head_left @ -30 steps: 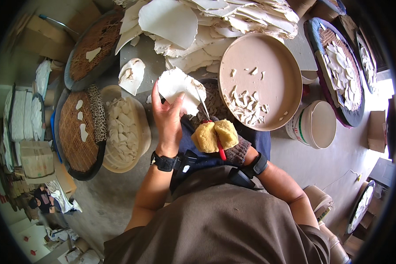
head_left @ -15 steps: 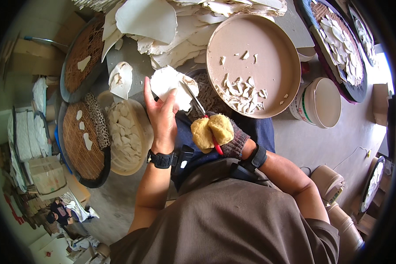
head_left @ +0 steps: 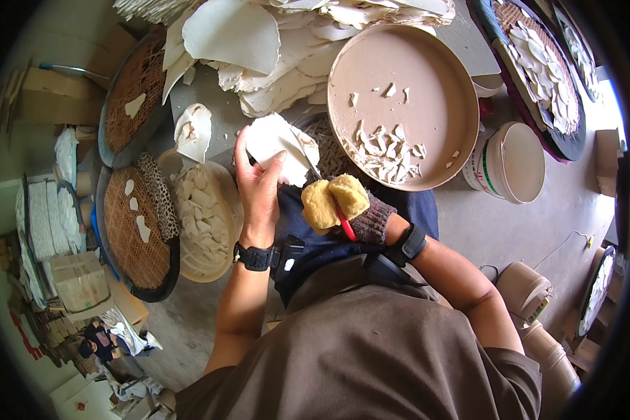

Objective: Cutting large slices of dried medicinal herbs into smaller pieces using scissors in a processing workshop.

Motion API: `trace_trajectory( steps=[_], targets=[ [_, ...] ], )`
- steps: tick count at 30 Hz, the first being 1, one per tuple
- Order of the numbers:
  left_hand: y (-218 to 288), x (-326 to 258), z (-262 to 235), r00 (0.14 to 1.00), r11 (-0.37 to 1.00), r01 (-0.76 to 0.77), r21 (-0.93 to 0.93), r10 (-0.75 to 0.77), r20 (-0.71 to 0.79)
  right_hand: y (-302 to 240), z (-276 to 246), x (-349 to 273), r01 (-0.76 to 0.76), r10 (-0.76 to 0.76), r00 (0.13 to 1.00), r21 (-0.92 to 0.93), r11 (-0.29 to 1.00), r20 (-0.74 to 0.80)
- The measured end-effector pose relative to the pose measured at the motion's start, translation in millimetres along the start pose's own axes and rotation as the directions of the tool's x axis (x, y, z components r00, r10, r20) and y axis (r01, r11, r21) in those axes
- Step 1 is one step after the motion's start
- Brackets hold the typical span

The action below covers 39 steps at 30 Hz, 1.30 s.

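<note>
My left hand point(head_left: 259, 189) grips a thin white sheet-like piece point(head_left: 273, 143) with an uneven edge, its thumb on top. My right hand point(head_left: 367, 217) wears a dark knitted glove and is closed on red-handled scissors point(head_left: 346, 225). Thick yellow padding point(head_left: 334, 203) around the handles hides most of its fingers. The metal blades reach the right edge of the white piece; whether they are apart I cannot tell. Behind that piece, a container of scraps point(head_left: 320, 133) is partly hidden. Beside it, a large round beige tray point(head_left: 406, 63) carries small white offcuts.
Large white sheets point(head_left: 234, 35) are stacked at the far side. To the left are a tub of white pieces point(head_left: 220, 262) and woven round trays point(head_left: 122, 241). A white bucket point(head_left: 525, 164) stands at the right. Another person point(head_left: 99, 341) shows at the lower left.
My left fingers have closed in on the white piece, which has turned and dropped slightly. The scissors' blades sit a little lower, still at its right edge.
</note>
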<state>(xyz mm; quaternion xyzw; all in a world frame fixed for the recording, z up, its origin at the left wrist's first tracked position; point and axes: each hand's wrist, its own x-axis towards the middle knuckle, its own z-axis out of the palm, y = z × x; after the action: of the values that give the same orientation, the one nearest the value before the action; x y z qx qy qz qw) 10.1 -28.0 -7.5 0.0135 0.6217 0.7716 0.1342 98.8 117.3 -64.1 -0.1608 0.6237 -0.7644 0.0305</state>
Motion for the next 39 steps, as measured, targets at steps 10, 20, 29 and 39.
trace_trajectory(
  steps=[10, 20, 29, 39],
  targets=[
    [-10.0, -4.9, 1.4, 0.992, 0.992, 0.124, -0.031, -0.125, -0.030, 19.5, 4.0, -23.7, -0.242, 0.247, 0.968, 0.126, 0.962, -0.031],
    [-10.4, -3.6, -6.9, 0.996, 0.996, 0.084, 0.040, -0.084, 0.000, 10.8, 4.3, -20.4, -0.197, 0.205, 0.977, 0.116, 0.973, -0.056],
    [-9.1, -14.4, 3.3, 0.976, 0.987, 0.161, -0.017, -0.157, 0.149, 15.3, -5.0, -15.7, 0.030, -0.098, 0.983, -0.391, 0.920, -0.155],
    [-4.9, -8.4, -7.5, 0.943, 0.966, 0.255, 0.047, -0.259, 0.208, -0.8, -8.1, -25.9, -0.284, 0.276, 0.959, -0.288, 0.915, -0.069]
  ],
)
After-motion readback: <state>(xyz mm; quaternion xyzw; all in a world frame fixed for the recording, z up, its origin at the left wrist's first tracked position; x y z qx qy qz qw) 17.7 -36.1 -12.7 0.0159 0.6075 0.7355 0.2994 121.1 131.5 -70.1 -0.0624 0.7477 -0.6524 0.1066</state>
